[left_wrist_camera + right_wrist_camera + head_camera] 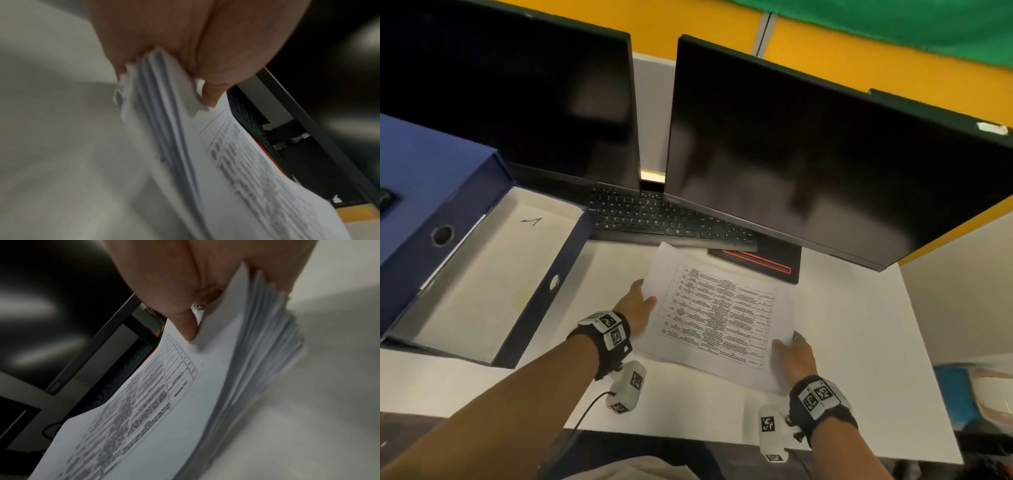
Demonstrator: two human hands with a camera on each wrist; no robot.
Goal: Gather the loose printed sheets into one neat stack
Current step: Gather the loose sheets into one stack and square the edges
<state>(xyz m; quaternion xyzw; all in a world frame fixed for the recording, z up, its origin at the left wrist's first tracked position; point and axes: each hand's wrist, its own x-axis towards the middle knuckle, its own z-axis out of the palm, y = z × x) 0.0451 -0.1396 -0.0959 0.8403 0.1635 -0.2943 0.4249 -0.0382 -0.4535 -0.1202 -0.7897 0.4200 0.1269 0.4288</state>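
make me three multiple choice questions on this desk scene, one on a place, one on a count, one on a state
1. Where does the open blue box sit relative to the printed sheets?
A. to their left
B. to their right
C. on top of them

2. How many dark monitors stand behind the keyboard?
A. one
B. two
C. four

3. How are the sheets held?
A. left hand only
B. lying untouched
C. both hands, one at each side edge

Answers:
1 A, the head view shows the box at the left of the desk.
2 B, two black screens stand side by side.
3 C, the left hand and the right hand each pinch an edge, thumb on top, as the wrist views confirm.
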